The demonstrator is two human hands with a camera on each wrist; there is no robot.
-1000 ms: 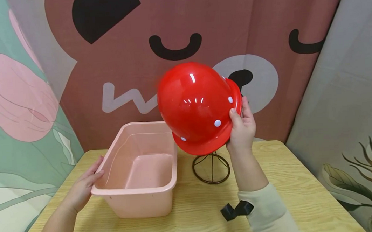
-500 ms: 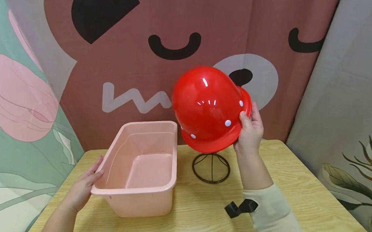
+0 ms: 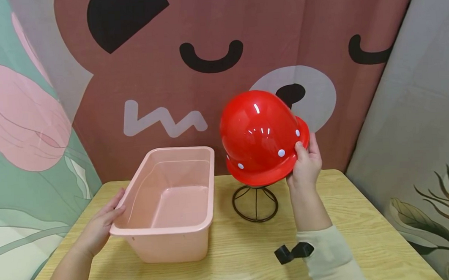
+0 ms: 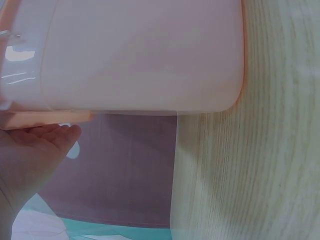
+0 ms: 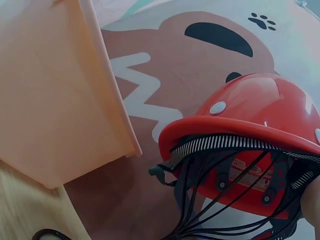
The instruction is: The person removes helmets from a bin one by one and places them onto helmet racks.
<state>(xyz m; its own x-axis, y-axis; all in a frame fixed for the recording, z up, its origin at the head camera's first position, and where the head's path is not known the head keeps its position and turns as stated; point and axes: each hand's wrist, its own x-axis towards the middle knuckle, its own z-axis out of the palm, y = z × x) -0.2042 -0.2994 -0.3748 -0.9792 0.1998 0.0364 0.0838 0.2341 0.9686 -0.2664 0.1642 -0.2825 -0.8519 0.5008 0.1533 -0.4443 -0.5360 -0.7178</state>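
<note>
My right hand [image 3: 306,165] grips the brim of a red hard hat [image 3: 260,134] at its right side, thumb on the outer face. The hard hat is tilted slightly, over a dark wire stand [image 3: 256,220] whose ring base rests on the table. In the right wrist view, the thin black wires [image 5: 200,220] of the stand fan up into the hard hat [image 5: 260,100], beside its striped inner band. On the left, my left hand [image 3: 99,227] holds the rim of a pink plastic tub [image 3: 164,230]. Its fingers [image 4: 65,132] lie under the rim in the left wrist view.
The wooden table [image 3: 246,270] carries the tub and the stand, side by side. Behind it hangs a brown curtain [image 3: 149,84] with a cartoon bear; a grey floral curtain [image 3: 409,105] borders the right. A black mount [image 3: 293,252] sits on the right sleeve.
My right hand has brought the hard hat to the right and down over the wire stand, turning it more level. The left hand and tub have stayed put.
</note>
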